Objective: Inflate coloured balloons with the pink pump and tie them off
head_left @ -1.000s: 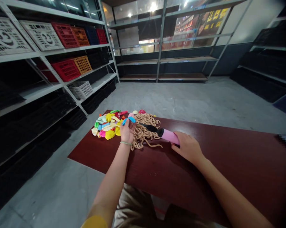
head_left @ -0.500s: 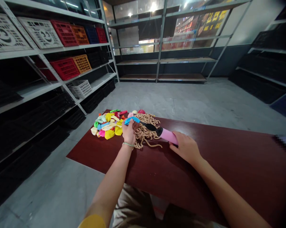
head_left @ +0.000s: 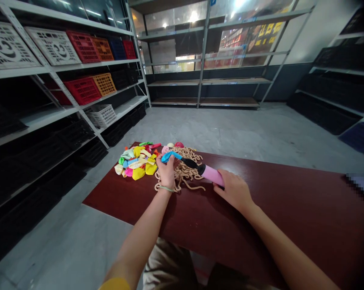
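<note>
My left hand (head_left: pixel 166 171) pinches a limp blue balloon (head_left: pixel 169 156) and holds its neck against the black nozzle of a pink balloon pump (head_left: pixel 211 175). My right hand (head_left: pixel 234 190) is wrapped round the pump's pink barrel, which lies on the dark red table (head_left: pixel 260 225). Under the nozzle is a heap of tan rubber bands (head_left: pixel 185 169). Left of it sits a pile of flat balloons in many colours (head_left: pixel 136 161).
Metal shelving with white, red and orange crates (head_left: pixel 79 44) lines the left wall. Bare shelf racks (head_left: pixel 206 80) stand at the back, dark shelves at the right. A blurred patch (head_left: pixel 361 184) lies at the table's right end. Grey concrete floor surrounds the table.
My left hand has carried the blue balloon rightward from beside the coloured pile to the pump's nozzle. My right hand has stayed on the pump.
</note>
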Demonstrator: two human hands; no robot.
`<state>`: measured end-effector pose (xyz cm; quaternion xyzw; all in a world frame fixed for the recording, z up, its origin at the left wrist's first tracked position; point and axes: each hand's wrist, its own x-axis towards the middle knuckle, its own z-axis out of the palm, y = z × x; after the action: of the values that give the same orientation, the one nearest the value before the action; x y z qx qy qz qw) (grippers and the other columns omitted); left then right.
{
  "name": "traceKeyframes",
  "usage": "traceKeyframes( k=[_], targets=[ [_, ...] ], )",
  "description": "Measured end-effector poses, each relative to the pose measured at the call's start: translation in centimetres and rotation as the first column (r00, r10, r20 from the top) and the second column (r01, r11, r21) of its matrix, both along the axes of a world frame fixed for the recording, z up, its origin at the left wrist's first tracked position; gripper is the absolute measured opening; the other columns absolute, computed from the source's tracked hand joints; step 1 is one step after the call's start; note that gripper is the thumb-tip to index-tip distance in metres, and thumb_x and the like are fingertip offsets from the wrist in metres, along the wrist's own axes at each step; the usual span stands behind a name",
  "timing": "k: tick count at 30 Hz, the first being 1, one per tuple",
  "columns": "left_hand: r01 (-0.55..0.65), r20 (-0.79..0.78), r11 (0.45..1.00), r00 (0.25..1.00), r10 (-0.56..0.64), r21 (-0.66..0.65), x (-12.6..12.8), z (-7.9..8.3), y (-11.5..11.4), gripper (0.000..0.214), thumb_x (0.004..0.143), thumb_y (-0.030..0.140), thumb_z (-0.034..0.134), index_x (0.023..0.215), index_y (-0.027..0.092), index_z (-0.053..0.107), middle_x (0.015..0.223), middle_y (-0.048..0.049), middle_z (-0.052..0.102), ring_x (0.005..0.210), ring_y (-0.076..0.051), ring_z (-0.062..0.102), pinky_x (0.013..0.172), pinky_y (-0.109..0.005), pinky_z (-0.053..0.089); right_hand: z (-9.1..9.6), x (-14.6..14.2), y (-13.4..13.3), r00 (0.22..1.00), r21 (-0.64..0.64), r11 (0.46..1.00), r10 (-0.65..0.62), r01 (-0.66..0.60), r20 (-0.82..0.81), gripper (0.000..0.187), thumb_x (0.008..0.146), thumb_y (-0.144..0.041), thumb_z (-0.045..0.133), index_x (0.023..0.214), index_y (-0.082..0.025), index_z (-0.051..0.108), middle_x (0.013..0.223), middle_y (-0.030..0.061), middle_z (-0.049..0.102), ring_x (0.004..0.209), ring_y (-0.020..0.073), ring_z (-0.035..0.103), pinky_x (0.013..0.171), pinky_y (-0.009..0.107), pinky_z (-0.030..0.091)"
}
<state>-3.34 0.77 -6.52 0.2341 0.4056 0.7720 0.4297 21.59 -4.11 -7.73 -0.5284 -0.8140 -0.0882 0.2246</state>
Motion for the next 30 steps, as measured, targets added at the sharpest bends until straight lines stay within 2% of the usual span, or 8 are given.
traceKeyframes(
  k=[5, 10, 13, 15, 19, 21, 26, 30],
  targets=[
    [-0.005, -0.058, 1.000, 0.998, 0.005, -0.008, 1.0, -0.3, -0.4, 0.055, 0.072, 0.026, 0.081, 0.114, 0.025, 0.047, 0.107, -0.0035, 0.062, 0.088, -0.014, 0.066, 0.078, -0.028, 0.057, -0.2, -0.2, -0.1, 1.000, 0.004, 1.000, -0.011, 0.011, -0.004, 0.041, 0.086, -0.037, 0.052, 0.121, -0.016, 0.052, 0.107, 0.0116, 0.067, 0.090, 0.0259, 0.062, 0.077, 0.035, 0.042],
    [0.077, 0.111, 0.997, 0.991, -0.077, 0.009, 2.0, 0.5, -0.9, 0.068, 0.072, 0.019, 0.081, 0.123, 0.031, 0.038, 0.118, -0.0039, 0.061, 0.093, -0.015, 0.068, 0.082, -0.031, 0.058, 0.0, -0.6, -0.3, 1.000, 0.078, 0.997, -0.022, 0.023, -0.011, 0.038, 0.085, -0.035, 0.053, 0.119, -0.016, 0.052, 0.104, 0.0120, 0.068, 0.089, 0.0262, 0.062, 0.077, 0.035, 0.042],
    [0.177, 0.230, 0.984, 0.956, -0.180, 0.032, 2.2, 0.9, -1.1, 0.067, 0.075, 0.022, 0.079, 0.123, 0.034, 0.035, 0.118, -0.0032, 0.062, 0.094, -0.017, 0.070, 0.085, -0.035, 0.057, 0.3, -0.9, -0.4, 0.999, 0.143, 0.989, -0.023, 0.027, -0.031, 0.038, 0.085, -0.033, 0.053, 0.119, -0.017, 0.051, 0.103, 0.0128, 0.068, 0.088, 0.0266, 0.063, 0.078, 0.036, 0.044],
    [0.187, 0.273, 0.982, 0.944, -0.187, 0.028, 2.1, 0.9, -1.2, 0.061, 0.077, 0.026, 0.078, 0.119, 0.034, 0.035, 0.113, -0.0017, 0.064, 0.092, -0.018, 0.072, 0.085, -0.037, 0.057, 0.3, -1.0, -0.4, 0.998, 0.173, 0.984, -0.037, 0.047, -0.059, 0.039, 0.084, -0.032, 0.053, 0.120, -0.017, 0.051, 0.104, 0.0127, 0.068, 0.089, 0.0267, 0.064, 0.078, 0.036, 0.045],
    [0.117, 0.173, 0.993, 0.978, -0.113, -0.012, 2.1, 0.1, -1.3, 0.035, 0.082, 0.037, 0.073, 0.102, 0.025, 0.047, 0.091, 0.0006, 0.065, 0.079, -0.017, 0.072, 0.077, -0.033, 0.058, 0.2, -1.0, -0.4, 0.993, 0.163, 0.983, -0.067, 0.082, -0.093, 0.040, 0.084, -0.032, 0.053, 0.122, -0.018, 0.050, 0.105, 0.0127, 0.068, 0.089, 0.0270, 0.065, 0.078, 0.037, 0.046],
    [0.150, 0.088, 0.989, 0.985, -0.148, -0.012, 2.1, -0.3, -1.2, 0.027, 0.084, 0.041, 0.069, 0.095, 0.021, 0.055, 0.088, -0.0019, 0.066, 0.080, -0.017, 0.071, 0.076, -0.030, 0.057, 0.2, -1.0, -0.4, 0.995, 0.160, 0.985, -0.058, 0.071, -0.083, 0.041, 0.085, -0.033, 0.052, 0.123, -0.018, 0.050, 0.105, 0.0131, 0.068, 0.090, 0.0277, 0.065, 0.078, 0.038, 0.046],
    [0.248, 0.079, 0.968, 0.965, -0.250, 0.034, 2.2, 0.2, -1.0, 0.032, 0.087, 0.047, 0.065, 0.101, 0.018, 0.068, 0.108, -0.0098, 0.070, 0.099, -0.021, 0.068, 0.083, -0.030, 0.055, 0.2, -1.4, -0.6, 1.000, 0.157, 0.987, -0.016, 0.019, -0.025, 0.041, 0.087, -0.034, 0.052, 0.124, -0.017, 0.050, 0.113, 0.0143, 0.067, 0.095, 0.0280, 0.064, 0.080, 0.038, 0.045],
    [0.233, 0.075, 0.968, 0.968, -0.240, 0.099, 1.8, 1.2, -1.0, 0.033, 0.087, 0.048, 0.064, 0.092, 0.016, 0.070, 0.095, -0.0086, 0.072, 0.090, -0.020, 0.069, 0.087, -0.032, 0.053, 0.2, -1.5, -0.8, 1.000, 0.138, 0.990, 0.025, -0.025, 0.006, 0.040, 0.090, -0.033, 0.053, 0.126, -0.018, 0.052, 0.119, 0.0121, 0.066, 0.099, 0.0269, 0.064, 0.082, 0.037, 0.045]
  ],
)
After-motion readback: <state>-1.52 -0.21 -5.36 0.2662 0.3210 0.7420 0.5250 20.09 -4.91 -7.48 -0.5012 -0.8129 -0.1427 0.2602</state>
